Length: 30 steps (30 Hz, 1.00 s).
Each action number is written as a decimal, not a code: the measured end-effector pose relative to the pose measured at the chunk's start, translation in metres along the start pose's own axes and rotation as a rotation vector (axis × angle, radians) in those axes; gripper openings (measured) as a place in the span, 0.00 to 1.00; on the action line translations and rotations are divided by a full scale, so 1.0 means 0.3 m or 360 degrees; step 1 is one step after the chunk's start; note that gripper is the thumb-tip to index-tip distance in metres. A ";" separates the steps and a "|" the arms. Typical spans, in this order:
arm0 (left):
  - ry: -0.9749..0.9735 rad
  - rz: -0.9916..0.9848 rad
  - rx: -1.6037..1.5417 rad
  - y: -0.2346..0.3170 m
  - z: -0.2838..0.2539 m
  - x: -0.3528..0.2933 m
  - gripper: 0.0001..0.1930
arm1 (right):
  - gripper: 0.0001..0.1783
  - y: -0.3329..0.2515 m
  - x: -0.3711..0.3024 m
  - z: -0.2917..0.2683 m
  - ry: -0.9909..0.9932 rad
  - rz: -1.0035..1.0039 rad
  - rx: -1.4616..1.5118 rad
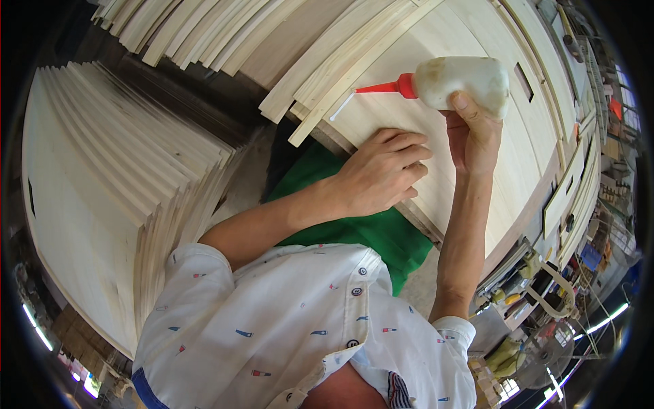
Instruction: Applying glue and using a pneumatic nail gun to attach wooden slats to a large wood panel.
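My right hand is closed around a whitish squeeze glue bottle, held tilted on its side above a pale wooden panel. Its red nozzle points left. From the nozzle's tip a short white line of glue runs toward the panel's near left edge. My left hand rests on the panel near that edge, its fingers loosely bent and slightly apart, with nothing seen in them. Whatever lies under its palm is hidden.
Long wooden strips lie along the panel's left side. A tall stack of pale boards stands at my left, and more boards are piled at the far left. Tools and a fan show at the right.
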<state>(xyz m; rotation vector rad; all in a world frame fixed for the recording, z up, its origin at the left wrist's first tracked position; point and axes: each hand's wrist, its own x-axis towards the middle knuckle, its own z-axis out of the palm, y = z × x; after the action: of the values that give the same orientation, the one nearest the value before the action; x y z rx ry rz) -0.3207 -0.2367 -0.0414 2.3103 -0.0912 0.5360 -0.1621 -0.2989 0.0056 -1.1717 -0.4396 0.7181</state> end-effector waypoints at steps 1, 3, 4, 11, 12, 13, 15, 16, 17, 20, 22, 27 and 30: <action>-0.0007 -0.0001 -0.0008 0.002 -0.001 0.002 0.16 | 0.25 -0.003 0.010 -0.008 0.0008 -0.0018 -0.0011; -0.0008 0.0013 -0.0010 0.002 -0.004 0.005 0.16 | 0.25 -0.014 0.034 -0.017 0.0014 -0.0052 -0.0033; -0.0013 0.0005 -0.0019 0.003 -0.005 0.004 0.16 | 0.25 -0.020 0.046 -0.022 0.0020 -0.0074 -0.0052; -0.0012 -0.0025 -0.0080 0.005 -0.016 0.012 0.16 | 0.24 -0.050 0.164 -0.069 0.0100 -0.0208 -0.0153; -0.0010 -0.0036 -0.0080 0.006 -0.017 0.014 0.16 | 0.24 -0.057 0.182 -0.077 0.0091 -0.0235 -0.0171; -0.0007 -0.0027 -0.0082 0.006 -0.017 0.016 0.16 | 0.23 -0.062 0.199 -0.085 0.0082 -0.0261 -0.0190; -0.0031 -0.0056 -0.0102 0.006 -0.019 0.022 0.15 | 0.23 -0.073 0.233 -0.102 0.0081 -0.0278 -0.0204; -0.0029 -0.0045 -0.0102 0.008 -0.019 0.022 0.15 | 0.23 -0.076 0.249 -0.110 0.0075 -0.0285 -0.0214; -0.0026 -0.0068 -0.0111 0.010 -0.021 0.024 0.15 | 0.23 -0.078 0.267 -0.118 0.0078 -0.0298 -0.0215; -0.0023 -0.0066 -0.0093 0.011 -0.023 0.030 0.15 | 0.23 -0.086 0.321 -0.139 0.0130 -0.0344 -0.0216; -0.0028 -0.0078 -0.0067 0.013 -0.022 0.032 0.15 | 0.24 -0.094 0.358 -0.154 0.0130 -0.0393 -0.0233; -0.0092 -0.0130 -0.0078 0.019 -0.025 0.038 0.16 | 0.25 -0.130 0.445 -0.198 0.0115 -0.0437 -0.0343; -0.0131 -0.0158 -0.0093 0.022 -0.034 0.044 0.17 | 0.23 -0.144 0.507 -0.228 0.0131 -0.0483 -0.0302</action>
<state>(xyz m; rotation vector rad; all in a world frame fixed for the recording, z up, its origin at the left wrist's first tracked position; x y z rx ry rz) -0.3136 -0.2331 -0.0250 2.2665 -0.0309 0.3837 0.0017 -0.2461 0.0150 -1.2723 -0.6111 0.3698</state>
